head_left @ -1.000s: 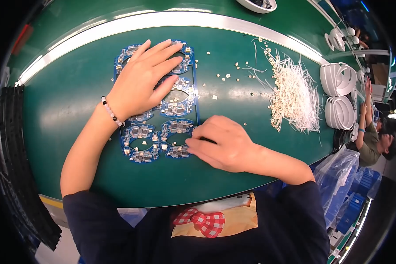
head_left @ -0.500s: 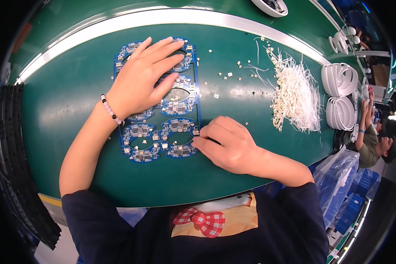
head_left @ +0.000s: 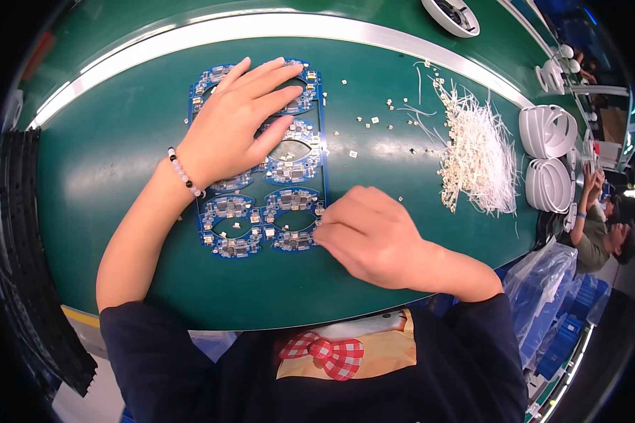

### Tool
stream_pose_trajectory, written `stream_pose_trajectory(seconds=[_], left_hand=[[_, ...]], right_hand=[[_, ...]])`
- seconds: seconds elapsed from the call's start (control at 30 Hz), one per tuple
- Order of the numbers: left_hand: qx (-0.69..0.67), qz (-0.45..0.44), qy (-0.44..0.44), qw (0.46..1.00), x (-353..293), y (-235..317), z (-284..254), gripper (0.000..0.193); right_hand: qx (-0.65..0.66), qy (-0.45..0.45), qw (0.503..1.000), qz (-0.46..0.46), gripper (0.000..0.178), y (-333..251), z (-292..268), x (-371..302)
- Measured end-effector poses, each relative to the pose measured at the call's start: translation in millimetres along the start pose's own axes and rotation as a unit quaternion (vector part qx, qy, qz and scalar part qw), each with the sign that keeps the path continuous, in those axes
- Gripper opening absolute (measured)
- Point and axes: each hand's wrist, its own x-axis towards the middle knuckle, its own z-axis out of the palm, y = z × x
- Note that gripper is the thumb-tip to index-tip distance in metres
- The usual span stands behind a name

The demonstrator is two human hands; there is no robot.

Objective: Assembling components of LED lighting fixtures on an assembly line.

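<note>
A blue panel of joined circuit boards (head_left: 294, 200), with eye-shaped openings, lies flat on the green table (head_left: 148, 282). My left hand (head_left: 240, 127) rests on its upper part, fingers spread, hiding several boards beneath. At the panel's lower right edge is my right hand (head_left: 374, 236), its thumb and fingers pinched together at the rim of a board. Whatever sits between those fingertips is hidden. Small cream-coloured connector pieces (head_left: 353, 154) are scattered right of the panel, and a few show inside its openings.
A heap of thin white strips and small cream pieces (head_left: 480, 155) covers the table's right side. Beyond it stand stacked white plastic rings (head_left: 549, 185). A white oval shell (head_left: 453, 15) sits at the far side. Black racks (head_left: 28, 247) line the left; another person (head_left: 600, 233) is at far right.
My right hand has shifted slightly and turned at the panel's edge, its fingers curled tighter. My left hand stays spread on the boards. The whole view has moved a little.
</note>
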Motion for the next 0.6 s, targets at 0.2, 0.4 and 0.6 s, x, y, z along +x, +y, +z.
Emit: stream_pose_trajectory(seconds=[0.2,0.4,0.6], left_hand=[[-0.018,-0.019,-0.022,0.999,0,0,-1,0.032],[-0.024,-0.02,-0.018,0.999,0,0,-2,0.032],[-0.025,-0.02,-0.013,0.999,0,0,0,0.032]], right_hand=[[0.005,-0.015,1.0,-0.002,0.02,-7,20,10],[-0.039,-0.037,0.998,-0.017,0.021,-12,19,13],[-0.068,-0.062,0.995,-0.026,0.021,-14,16,13]])
